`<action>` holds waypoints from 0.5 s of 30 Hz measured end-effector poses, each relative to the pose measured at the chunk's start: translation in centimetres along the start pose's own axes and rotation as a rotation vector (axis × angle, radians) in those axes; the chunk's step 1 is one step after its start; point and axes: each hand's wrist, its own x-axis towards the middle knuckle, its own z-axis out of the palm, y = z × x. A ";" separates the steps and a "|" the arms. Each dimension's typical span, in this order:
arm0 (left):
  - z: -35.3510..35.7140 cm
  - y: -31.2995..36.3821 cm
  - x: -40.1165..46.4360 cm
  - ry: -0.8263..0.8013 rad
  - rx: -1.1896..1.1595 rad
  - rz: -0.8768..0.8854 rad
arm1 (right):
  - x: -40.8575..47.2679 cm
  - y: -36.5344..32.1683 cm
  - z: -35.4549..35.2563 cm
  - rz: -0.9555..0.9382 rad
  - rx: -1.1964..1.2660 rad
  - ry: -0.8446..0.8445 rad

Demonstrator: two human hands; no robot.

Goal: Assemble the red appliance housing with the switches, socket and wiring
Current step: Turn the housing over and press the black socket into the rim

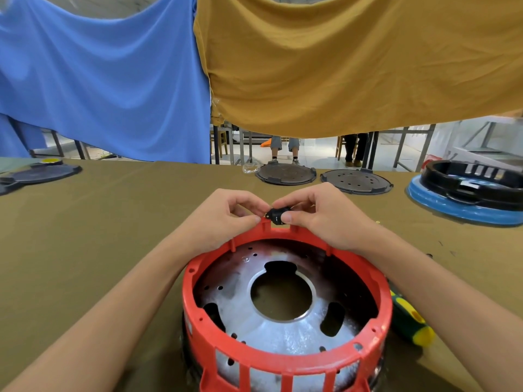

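Observation:
The red appliance housing (195,301) sits on the olive table in front of me, with a shiny metal plate (283,335) inside it. A notch in its far rim lies just below a small black socket (276,215). My right hand (319,213) pinches the socket between thumb and fingers, just above the notch. Thumb and fingertips of my left hand (220,219) pinch the socket's left end and the rim beside the notch. No wiring or switches are visible.
A green and yellow screwdriver handle (410,318) lies right of the housing. Two dark round plates (285,174) (356,181) rest at the far edge, another dark plate (39,174) at far left. A black ring on a blue base (464,193) stands at right. Cloths hang behind.

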 end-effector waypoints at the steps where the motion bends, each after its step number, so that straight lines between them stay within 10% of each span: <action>1: 0.0 0.0 0.0 0.000 0.000 0.007 | 0.0 0.0 0.0 -0.002 -0.002 0.002; 15: 0.0 -0.3 0.0 0.007 -0.002 0.055 | 0.1 0.0 0.0 0.017 -0.014 0.037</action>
